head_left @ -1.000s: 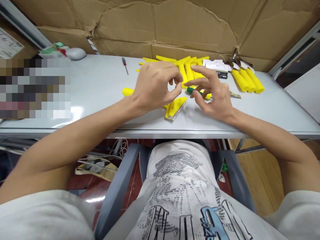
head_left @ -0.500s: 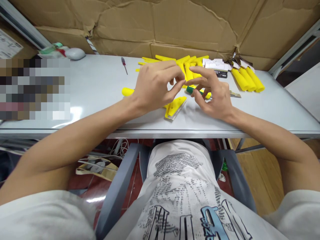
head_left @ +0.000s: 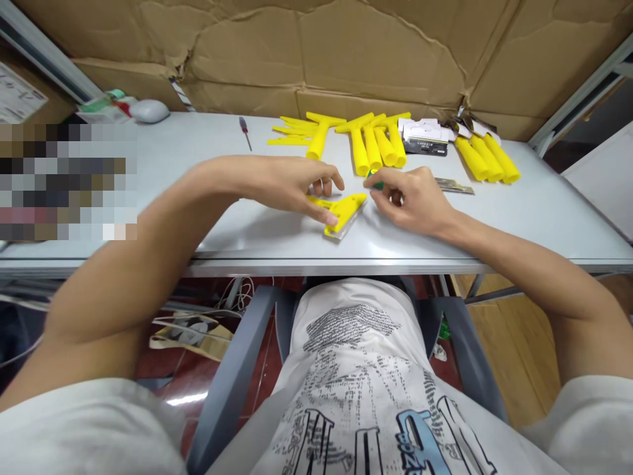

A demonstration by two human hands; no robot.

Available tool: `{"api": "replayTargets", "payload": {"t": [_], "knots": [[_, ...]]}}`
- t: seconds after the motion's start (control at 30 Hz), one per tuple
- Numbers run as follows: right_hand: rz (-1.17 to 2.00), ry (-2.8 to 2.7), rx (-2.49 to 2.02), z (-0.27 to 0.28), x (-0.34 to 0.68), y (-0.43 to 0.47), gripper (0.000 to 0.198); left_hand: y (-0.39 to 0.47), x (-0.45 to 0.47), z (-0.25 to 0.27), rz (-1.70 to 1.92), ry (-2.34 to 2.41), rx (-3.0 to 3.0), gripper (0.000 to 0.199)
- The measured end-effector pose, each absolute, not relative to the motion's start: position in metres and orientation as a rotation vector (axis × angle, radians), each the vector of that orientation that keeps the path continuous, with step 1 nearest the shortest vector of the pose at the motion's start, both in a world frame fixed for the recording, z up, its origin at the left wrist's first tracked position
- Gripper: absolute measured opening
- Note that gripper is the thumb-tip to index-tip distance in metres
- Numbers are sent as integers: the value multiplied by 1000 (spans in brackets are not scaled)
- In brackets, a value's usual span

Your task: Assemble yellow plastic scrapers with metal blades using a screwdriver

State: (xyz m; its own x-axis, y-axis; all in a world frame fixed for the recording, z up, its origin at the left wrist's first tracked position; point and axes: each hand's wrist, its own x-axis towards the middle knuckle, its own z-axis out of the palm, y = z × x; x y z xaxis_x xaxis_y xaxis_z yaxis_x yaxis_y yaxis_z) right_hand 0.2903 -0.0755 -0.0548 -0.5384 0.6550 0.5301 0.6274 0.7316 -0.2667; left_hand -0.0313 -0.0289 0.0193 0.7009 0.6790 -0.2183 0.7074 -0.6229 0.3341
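Note:
A yellow scraper with a clear-edged blade along its head lies near the table's front edge. My left hand is over its handle, thumb resting on the head and the other fingers raised and apart from it. Just to the right, my right hand has its fingers closed around a screwdriver with a green and yellow handle; only the handle's end shows past the fingertips, and the rest is hidden.
Several yellow T-shaped scraper handles lie at the back. Right of them are packaged blades and yellow-handled scrapers. Loose metal blades lie beside my right hand. A small screwdriver and a grey mouse are on the left.
My hands have parted from near each other above the table. The left came down onto the scraper; the right lowered over the green and yellow screwdriver and closed on it.

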Motion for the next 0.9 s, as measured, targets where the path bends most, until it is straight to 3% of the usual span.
{"api": "replayTargets", "payload": {"t": [0.1,0.3,0.47,0.63,0.8,0.9], "knots": [[81,-2411,-845,-57,293,-71,35,-18,-41,11,16,942,2542,95],[-55,-2510,-649,-67,299,-62,53,-10,-38,0,85,869,2585,58],[-184,-2518,-470,-70,299,-57,33,-9,-28,-1,67,837,2517,39],[-322,-2529,-429,-67,300,-57,33,-12,-25,1,175,800,2502,36],[-385,-2535,-502,-63,300,-61,47,-18,-20,-1,385,832,2419,45],[-396,-2460,-563,-62,299,-62,46,-24,-17,-2,415,811,2404,48]]}}
